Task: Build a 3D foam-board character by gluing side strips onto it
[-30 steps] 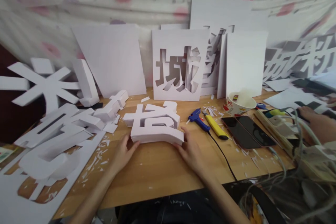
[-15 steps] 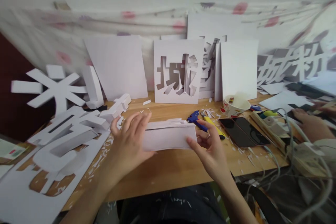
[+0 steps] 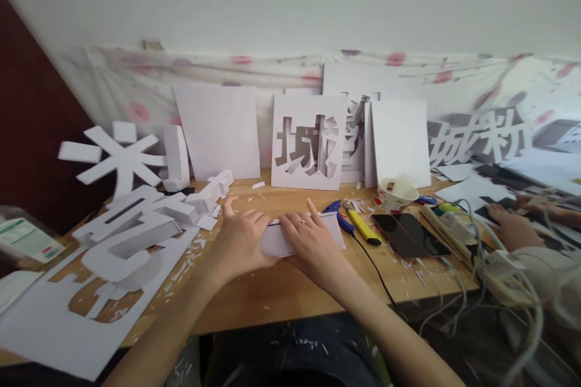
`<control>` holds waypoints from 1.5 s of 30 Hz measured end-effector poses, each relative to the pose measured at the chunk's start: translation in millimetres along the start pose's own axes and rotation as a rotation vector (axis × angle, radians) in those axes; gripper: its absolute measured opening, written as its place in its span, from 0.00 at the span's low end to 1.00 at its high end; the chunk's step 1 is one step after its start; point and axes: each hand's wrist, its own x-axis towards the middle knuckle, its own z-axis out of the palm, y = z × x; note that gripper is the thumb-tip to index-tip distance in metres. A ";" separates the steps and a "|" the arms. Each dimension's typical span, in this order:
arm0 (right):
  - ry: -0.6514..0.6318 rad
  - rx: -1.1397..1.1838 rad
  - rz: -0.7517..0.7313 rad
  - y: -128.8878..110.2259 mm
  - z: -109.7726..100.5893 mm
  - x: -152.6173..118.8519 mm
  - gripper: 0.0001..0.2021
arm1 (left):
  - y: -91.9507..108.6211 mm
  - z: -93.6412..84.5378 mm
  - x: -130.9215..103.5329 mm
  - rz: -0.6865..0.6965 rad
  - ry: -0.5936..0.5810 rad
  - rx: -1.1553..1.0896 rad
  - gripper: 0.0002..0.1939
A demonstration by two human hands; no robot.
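Observation:
A long white foam-board piece (image 3: 336, 231) is between my hands above the wooden table's near side. My left hand (image 3: 239, 243) grips its left end, thumb along the near side and fingers over the top. My right hand (image 3: 315, 248), with a ring on one finger, is closed over the middle, its fingers lying across the top edge. Much of the piece is covered by the hands, and its right end sticks out. Just behind that end lie a blue glue gun (image 3: 338, 213) with a black cord and a yellow utility knife (image 3: 364, 228).
Cut-out white characters (image 3: 122, 160) and a cut sheet (image 3: 68, 338) fill the left. White boards (image 3: 220, 133) lean at the back. To the right are a paper cup (image 3: 394, 195), phones (image 3: 411, 236), a power strip (image 3: 454, 242) with cables, and another person's hand (image 3: 512, 228).
My right hand has moved left from the piece's right end to its middle, its fingers now over the top. My left hand stays at the left end. The view has tilted up.

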 end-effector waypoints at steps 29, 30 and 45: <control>-0.005 0.161 -0.043 27.0 4.1 24.0 0.29 | -29.8 5.8 -5.8 -0.039 0.123 -0.139 0.18; -0.003 0.169 -0.042 27.1 4.2 24.4 0.29 | -30.4 6.3 -5.4 -0.042 0.119 -0.144 0.18; -0.061 0.139 0.009 28.7 2.7 36.0 0.30 | -16.8 -0.4 6.0 -0.103 -0.034 0.058 0.30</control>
